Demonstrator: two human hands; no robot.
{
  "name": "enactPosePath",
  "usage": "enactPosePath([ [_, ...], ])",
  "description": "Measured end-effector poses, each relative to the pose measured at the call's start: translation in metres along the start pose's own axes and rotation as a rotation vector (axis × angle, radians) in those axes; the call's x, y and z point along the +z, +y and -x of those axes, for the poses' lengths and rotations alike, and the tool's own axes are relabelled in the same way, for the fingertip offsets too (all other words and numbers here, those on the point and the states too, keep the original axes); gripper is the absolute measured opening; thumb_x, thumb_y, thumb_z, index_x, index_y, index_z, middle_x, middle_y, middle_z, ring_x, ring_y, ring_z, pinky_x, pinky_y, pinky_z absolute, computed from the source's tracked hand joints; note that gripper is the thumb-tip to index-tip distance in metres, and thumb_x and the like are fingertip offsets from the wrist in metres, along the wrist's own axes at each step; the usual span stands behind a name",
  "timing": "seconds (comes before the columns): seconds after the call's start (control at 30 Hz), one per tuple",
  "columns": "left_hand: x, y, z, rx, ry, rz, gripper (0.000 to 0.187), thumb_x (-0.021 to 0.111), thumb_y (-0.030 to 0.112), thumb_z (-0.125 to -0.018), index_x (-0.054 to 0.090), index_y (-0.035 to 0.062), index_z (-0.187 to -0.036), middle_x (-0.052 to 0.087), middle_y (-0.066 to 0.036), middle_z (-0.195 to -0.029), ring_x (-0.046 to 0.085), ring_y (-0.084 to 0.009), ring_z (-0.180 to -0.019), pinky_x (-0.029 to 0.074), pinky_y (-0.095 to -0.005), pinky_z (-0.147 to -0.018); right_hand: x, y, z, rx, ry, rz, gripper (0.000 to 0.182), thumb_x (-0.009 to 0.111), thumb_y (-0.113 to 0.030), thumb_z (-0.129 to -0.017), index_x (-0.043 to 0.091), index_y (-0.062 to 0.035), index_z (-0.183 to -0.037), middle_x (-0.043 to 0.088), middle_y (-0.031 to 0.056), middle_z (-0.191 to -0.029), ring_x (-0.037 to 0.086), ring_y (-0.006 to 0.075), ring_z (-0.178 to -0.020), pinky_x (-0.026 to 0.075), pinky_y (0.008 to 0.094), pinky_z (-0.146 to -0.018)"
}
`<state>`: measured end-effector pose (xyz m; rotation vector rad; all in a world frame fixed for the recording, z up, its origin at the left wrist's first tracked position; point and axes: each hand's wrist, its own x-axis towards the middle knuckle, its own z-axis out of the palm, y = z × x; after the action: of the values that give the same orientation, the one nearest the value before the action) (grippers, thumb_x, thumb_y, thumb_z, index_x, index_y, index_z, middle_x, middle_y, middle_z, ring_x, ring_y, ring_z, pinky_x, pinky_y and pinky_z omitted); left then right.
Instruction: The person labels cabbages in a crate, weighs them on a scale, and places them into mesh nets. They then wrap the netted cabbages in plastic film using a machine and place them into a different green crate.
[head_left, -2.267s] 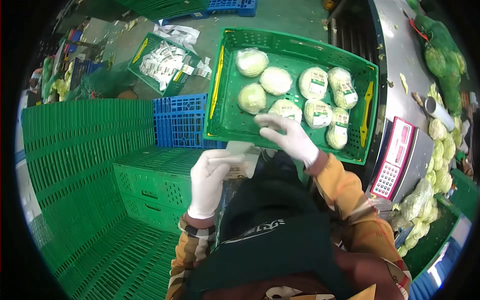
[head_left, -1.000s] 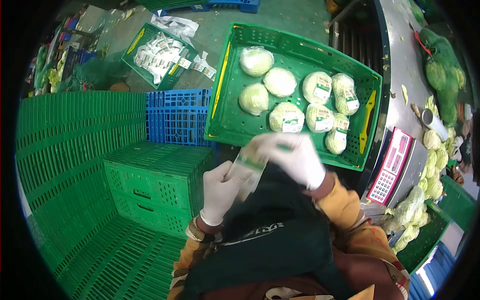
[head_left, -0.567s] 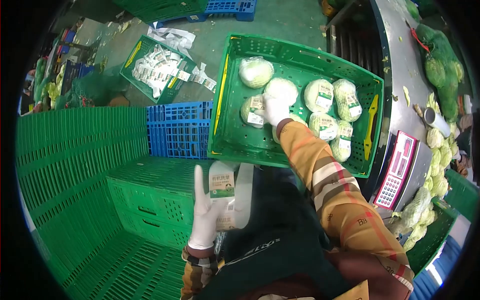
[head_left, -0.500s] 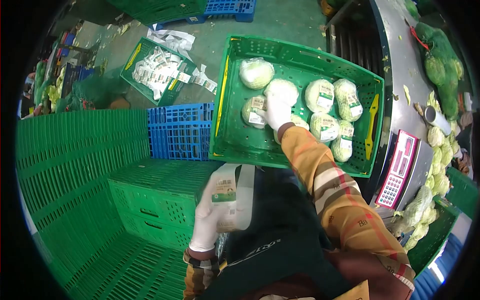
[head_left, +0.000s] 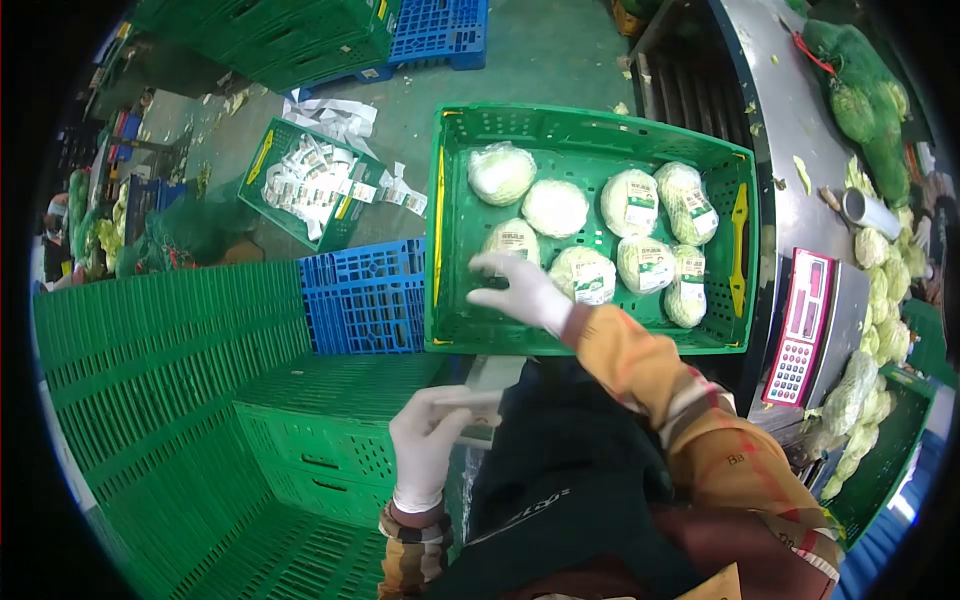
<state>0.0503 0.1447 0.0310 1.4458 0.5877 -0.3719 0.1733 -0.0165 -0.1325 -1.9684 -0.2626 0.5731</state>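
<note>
A green crate (head_left: 600, 345) in front of me holds several pale, plastic-wrapped heads that look like cabbages. My right hand (head_left: 525, 290), white-gloved, hovers over its near left part with fingers apart and nothing seen in them. Just beyond the fingers is a labelled cabbage (head_left: 513, 238), partly covered by the hand. To the right of that hand lies another labelled cabbage (head_left: 584, 276). Two cabbages at the back left, a round one (head_left: 556, 209) and a wrapped one (head_left: 502, 175), show no label. My left hand (head_left: 425, 440), also gloved, pinches a strip of labels (head_left: 482, 405) below the crate.
A small green crate (head_left: 262, 192) of label strips stands on the floor at left. Large green crates (head_left: 330, 375) and a blue crate (head_left: 365, 290) flank me. To the right are a scale (head_left: 800, 330), a metal table (head_left: 775, 150) and netted vegetables (head_left: 860, 90).
My right hand has come off the middle cabbage and moved toward the crate's near left. My left hand has tilted the label strip flatter. The view has shifted slightly.
</note>
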Motion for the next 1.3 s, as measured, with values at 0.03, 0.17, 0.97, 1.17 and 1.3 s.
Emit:
enactPosePath([
  [0.03,-0.001,-0.004,-0.003,0.001,-0.008,-0.001,0.021,0.056,-0.01,-0.081,0.061,-0.0041,-0.1,0.066,-0.007,-0.092,0.063,-0.0121,-0.084,0.051,-0.0256,-0.078,-0.01,-0.029,0.016,0.097,-0.144,-0.442,0.036,0.068,-0.017,-0.086,0.061,-0.0049,-0.12,0.062,0.0115,-0.117,0.058,0.0229,-0.11,0.045,0.0353,-0.095],
  [0.17,-0.001,-0.019,-0.016,0.185,0.034,-0.175,0.004,0.065,-0.001,-0.085,0.062,-0.0029,-0.084,0.067,-0.006,-0.077,0.06,-0.0074,-0.07,0.048,-0.0222,-0.062,-0.051,-0.104,0.076,-0.113,-0.382,-0.446,0.033,0.072,-0.018,-0.083,0.067,-0.004,-0.112,0.059,0.0138,-0.13,0.058,0.0185,-0.115,0.043,0.0315,-0.099],
  [0.97,0.009,-0.009,-0.018,-0.245,-0.241,-0.117,0.031,0.05,-0.004,-0.086,0.063,-0.0041,-0.113,0.067,-0.013,-0.106,0.067,-0.0187,-0.084,0.055,-0.0281,-0.08,-0.074,0.165,-0.041,-0.28,0.474,0.826,0.051,0.067,-0.015,-0.078,0.053,-0.0109,-0.128,0.055,0.0123,-0.125,0.056,0.0314,-0.109,0.047,0.0437,-0.09],
  [1.17,0.014,-0.018,-0.018,-0.178,-0.188,-0.053,0.033,0.056,0.0,-0.087,0.059,-0.0018,-0.119,0.069,-0.01,-0.099,0.064,-0.0127,-0.091,0.05,-0.0249,-0.084,-0.07,0.149,-0.054,-0.147,0.476,0.857,0.059,0.065,-0.007,-0.073,0.052,-0.0107,-0.13,0.048,0.0117,-0.136,0.046,0.0327,-0.125,0.042,0.046,-0.1],
  [1.3,0.009,-0.024,-0.022,0.042,-0.191,-0.221,0.053,0.06,-0.001,-0.085,0.044,0.0008,-0.136,0.067,-0.01,-0.103,0.063,-0.0108,-0.092,0.051,-0.0263,-0.082,-0.058,0.151,-0.052,-0.135,0.442,0.654,0.071,0.069,-0.005,-0.069,0.047,-0.0131,-0.135,0.045,0.0118,-0.14,0.045,0.0336,-0.127,0.041,0.0459,-0.102],
])
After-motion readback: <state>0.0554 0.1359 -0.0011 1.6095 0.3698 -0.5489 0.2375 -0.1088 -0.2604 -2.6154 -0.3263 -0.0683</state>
